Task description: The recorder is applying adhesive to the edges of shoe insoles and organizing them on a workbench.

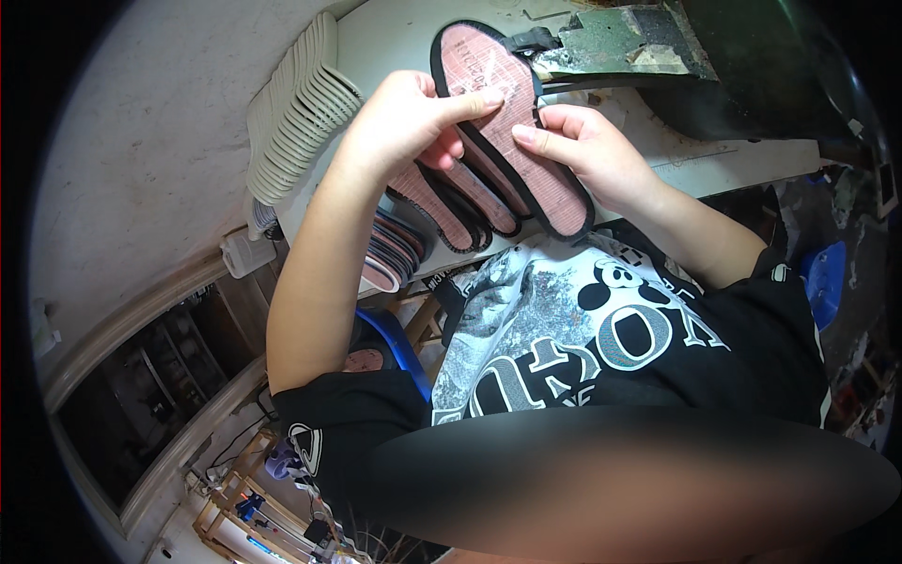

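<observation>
A pink insole (493,127) with a black edge is held up between both my hands. My left hand (413,117) grips its left edge, thumb lying on the pink face and the other fingers behind. My right hand (592,150) pinches the opposite edge, its thumb on the face and fingertips partly hidden at the rim. A black strip (532,40) sticks out by the insole's upper right. Just below and behind it, more black-edged pink insoles (442,211) lean together on the white table (390,38), partly covered by the held one.
A row of off-white sole-shaped pieces (301,108) stands nested at the left against the wall. Nearer me is a stack of dark and pink insoles (393,254). A worn green machine (620,42) occupies the far right. Below the table sits a blue container (399,343).
</observation>
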Tool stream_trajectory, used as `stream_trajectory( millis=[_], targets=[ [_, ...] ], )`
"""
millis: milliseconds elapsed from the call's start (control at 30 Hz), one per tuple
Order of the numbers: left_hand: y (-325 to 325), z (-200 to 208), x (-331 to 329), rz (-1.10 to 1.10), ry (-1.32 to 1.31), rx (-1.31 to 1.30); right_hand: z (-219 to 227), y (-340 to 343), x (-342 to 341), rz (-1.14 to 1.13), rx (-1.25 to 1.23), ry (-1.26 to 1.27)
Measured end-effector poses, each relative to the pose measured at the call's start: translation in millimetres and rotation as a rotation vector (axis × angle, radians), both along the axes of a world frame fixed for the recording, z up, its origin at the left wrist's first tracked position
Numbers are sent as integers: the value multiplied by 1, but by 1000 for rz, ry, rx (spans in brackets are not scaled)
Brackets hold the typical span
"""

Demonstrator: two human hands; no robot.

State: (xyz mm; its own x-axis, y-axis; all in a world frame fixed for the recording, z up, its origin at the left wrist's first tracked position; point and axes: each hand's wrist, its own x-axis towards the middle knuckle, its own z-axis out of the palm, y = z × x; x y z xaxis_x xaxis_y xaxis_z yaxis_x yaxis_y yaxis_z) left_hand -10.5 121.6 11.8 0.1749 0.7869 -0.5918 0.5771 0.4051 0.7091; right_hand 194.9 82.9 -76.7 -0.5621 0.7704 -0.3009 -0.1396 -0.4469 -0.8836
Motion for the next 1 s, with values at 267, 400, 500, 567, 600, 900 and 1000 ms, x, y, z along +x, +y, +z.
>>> stream_trajectory(
  millis=[267,400,500,567,600,900,1000],
  targets=[
    [5,-9,2,147,61,146,20,-17,34,-3,-28,-59],
    [19,-12,-6,159,90,205,32,-9,22,31,-98,-78],
    [37,3,-27,136,-82,184,41,-5,-7,33,-39,56],
    [15,12,-35,164,-212,249,52,-11,-21,62,-41,177],
    [0,8,-29,259,-366,317,59,-20,-17,96,-24,127],
    [-102,-3,-1,618,-592,662,66,-23,-32,-175,519,-43],
    [-110,-6,2,636,-553,745,69,-13,-30,4,499,-139]
  ],
)
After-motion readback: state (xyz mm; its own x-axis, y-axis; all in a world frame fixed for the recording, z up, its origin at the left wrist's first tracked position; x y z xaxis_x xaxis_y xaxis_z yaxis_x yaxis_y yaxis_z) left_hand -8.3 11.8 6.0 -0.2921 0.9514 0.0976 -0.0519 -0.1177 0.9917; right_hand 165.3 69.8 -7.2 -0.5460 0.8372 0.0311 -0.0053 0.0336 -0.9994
